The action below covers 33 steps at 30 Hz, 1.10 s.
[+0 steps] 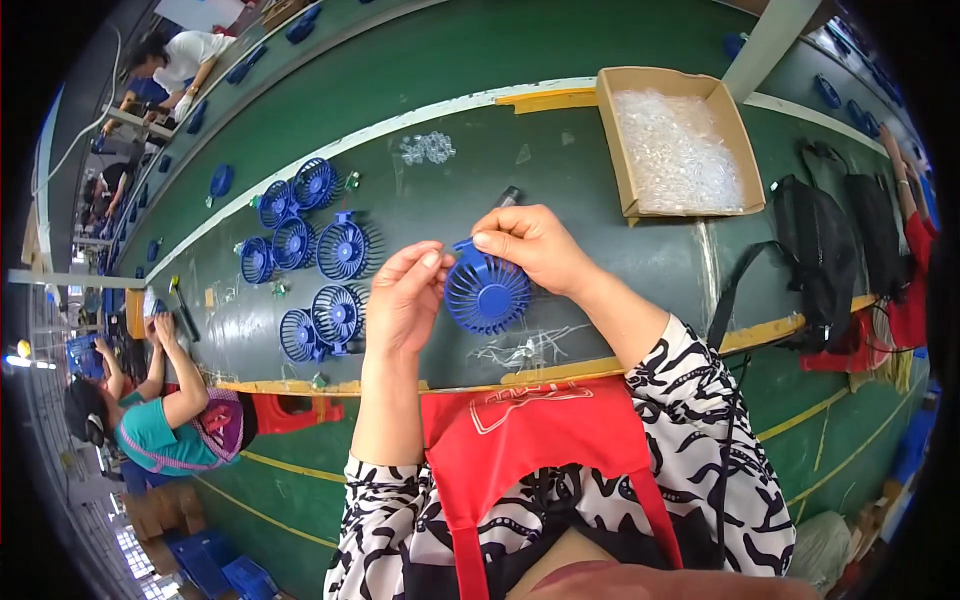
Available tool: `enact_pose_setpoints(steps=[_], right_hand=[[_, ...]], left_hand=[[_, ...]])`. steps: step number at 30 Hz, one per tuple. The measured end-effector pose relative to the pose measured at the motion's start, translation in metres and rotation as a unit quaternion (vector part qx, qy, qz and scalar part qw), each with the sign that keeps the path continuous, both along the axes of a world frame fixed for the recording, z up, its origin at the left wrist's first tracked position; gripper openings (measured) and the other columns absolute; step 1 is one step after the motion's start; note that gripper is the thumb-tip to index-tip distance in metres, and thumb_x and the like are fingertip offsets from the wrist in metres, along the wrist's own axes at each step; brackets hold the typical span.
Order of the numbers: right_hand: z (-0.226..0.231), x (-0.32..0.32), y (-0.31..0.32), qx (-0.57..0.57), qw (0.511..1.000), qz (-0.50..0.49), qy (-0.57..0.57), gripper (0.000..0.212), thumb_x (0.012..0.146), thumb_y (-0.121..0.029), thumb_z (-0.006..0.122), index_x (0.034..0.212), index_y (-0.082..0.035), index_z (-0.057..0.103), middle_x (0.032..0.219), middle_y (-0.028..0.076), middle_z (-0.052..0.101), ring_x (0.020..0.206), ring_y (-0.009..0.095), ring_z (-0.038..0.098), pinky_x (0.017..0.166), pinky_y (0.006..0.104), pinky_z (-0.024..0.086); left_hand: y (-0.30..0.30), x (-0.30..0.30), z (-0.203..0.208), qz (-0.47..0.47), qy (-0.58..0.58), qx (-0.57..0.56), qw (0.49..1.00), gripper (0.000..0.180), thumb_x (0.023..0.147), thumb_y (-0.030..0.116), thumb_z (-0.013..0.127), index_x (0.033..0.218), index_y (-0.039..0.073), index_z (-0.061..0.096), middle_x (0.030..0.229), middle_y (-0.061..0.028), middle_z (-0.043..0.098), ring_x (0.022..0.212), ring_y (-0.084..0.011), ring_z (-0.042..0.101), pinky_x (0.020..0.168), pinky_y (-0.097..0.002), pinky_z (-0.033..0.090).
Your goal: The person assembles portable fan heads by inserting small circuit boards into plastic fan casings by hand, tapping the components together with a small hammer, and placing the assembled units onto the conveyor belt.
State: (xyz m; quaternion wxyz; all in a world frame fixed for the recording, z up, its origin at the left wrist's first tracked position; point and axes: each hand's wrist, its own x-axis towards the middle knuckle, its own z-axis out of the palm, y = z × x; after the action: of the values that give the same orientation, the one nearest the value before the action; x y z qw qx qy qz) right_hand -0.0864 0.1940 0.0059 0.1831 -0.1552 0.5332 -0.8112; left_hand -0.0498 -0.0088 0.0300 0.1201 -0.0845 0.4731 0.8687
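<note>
A round blue fan grille (490, 297) hangs over the near part of the bench, its short neck pointing up. My right hand (537, 245) grips it by the neck between thumb and fingers. Just left of the grille, my left hand (408, 290) has thumb and fingertips pinched close to the neck; anything between them is too small to make out. Behind my right hand, a dark cylindrical object (509, 196) lies partly hidden. Several more blue fan grilles (342, 248) rest in a group to the left. Thin clear strips (530, 347) are scattered near the bench's front edge.
A cardboard box (612, 160) of small clear plastic parts stands at the back right. Small clear pieces (427, 148) lie behind my hands. Black bags (815, 250) sit farther right. Co-workers are at the left and far right. A conveyor (450, 50) runs behind the bench.
</note>
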Motion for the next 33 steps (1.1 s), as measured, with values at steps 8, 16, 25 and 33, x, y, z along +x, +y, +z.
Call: enact_pose_setpoints(steps=[8,16,25,33], right_hand=[[-0.004,0.008,-0.001,0.021,0.999,0.031,0.003,0.018,0.094,-0.015,0.063,0.099,0.001,0.068,0.086,-0.001,0.065,0.079,0.004,0.057,0.071,0.021,0.048],[-0.002,0.005,0.002,0.045,0.999,0.011,0.005,0.017,0.094,-0.015,0.063,0.096,0.001,0.068,0.082,-0.002,0.064,0.074,0.004,0.056,0.065,0.0204,0.046],[0.002,0.003,0.0,0.12,0.992,-0.019,0.044,0.016,0.092,-0.013,0.064,0.092,0.002,0.068,0.075,-0.003,0.061,0.068,0.003,0.053,0.059,0.0206,0.043],[-0.001,0.008,-0.006,0.218,0.967,-0.082,0.106,0.024,0.092,-0.02,0.064,0.085,0.002,0.068,0.059,0.007,0.059,0.054,0.01,0.053,0.051,0.0273,0.043]], left_hand=[[0.002,0.007,-0.002,-0.001,-0.005,-0.026,1.0,0.013,0.086,0.003,0.068,0.099,0.002,0.068,0.091,-0.0076,0.069,0.081,-0.0163,0.064,0.076,-0.0286,0.052],[0.013,0.01,0.002,0.025,0.067,-0.135,0.988,0.016,0.085,0.0,0.068,0.102,-0.002,0.068,0.092,-0.0077,0.07,0.082,-0.0151,0.066,0.074,-0.0247,0.05],[0.023,0.009,0.001,0.035,0.089,-0.249,0.964,0.018,0.086,0.001,0.068,0.104,-0.001,0.07,0.093,-0.0048,0.07,0.082,-0.0092,0.063,0.076,-0.0224,0.051],[0.015,-0.004,-0.012,-0.038,-0.063,-0.135,0.988,0.02,0.095,0.016,0.061,0.096,-0.002,0.07,0.082,-0.0027,0.069,0.068,-0.0078,0.06,0.062,-0.022,0.048]])
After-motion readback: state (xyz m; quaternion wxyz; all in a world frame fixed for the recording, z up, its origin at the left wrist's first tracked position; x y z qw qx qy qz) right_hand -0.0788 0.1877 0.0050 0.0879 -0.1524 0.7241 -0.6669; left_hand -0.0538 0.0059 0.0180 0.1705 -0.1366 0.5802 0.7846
